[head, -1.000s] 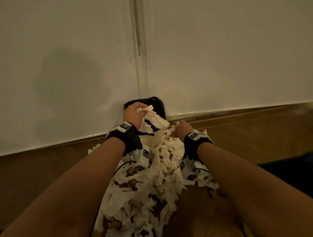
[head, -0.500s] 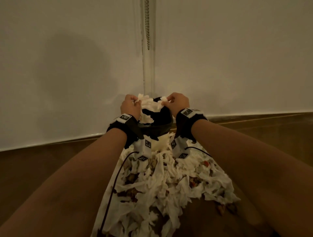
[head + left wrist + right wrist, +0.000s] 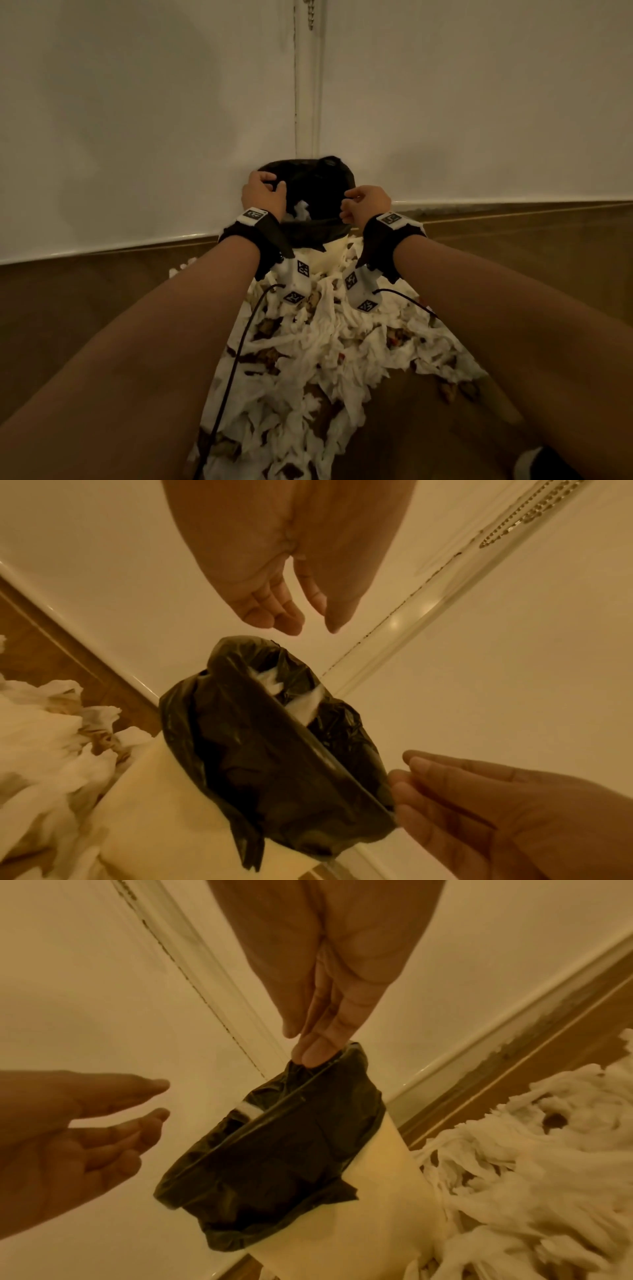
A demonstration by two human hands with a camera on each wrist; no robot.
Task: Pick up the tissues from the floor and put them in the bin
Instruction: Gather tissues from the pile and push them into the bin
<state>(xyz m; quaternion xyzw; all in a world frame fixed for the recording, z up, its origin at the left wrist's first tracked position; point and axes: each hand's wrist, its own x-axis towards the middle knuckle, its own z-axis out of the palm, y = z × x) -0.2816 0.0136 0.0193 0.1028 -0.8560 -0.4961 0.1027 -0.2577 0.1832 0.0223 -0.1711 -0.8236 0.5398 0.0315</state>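
Observation:
A cream bin with a black liner stands against the white wall. A few white tissues lie inside it, also seen in the left wrist view as tissues. My left hand hovers over the bin's left rim with loosely curled fingers, holding nothing. My right hand is at the right rim, its straight fingertips touching the liner's edge. A large pile of torn tissues covers the floor in front of the bin.
The wooden floor runs left and right of the pile. A white skirting board and a vertical pipe with a bead chain are behind the bin. A dark object lies at the bottom right.
Half a second ago both hands held tissues above the bin. The tissues now lie in the liner, and both hands have spread to the rim, holding nothing.

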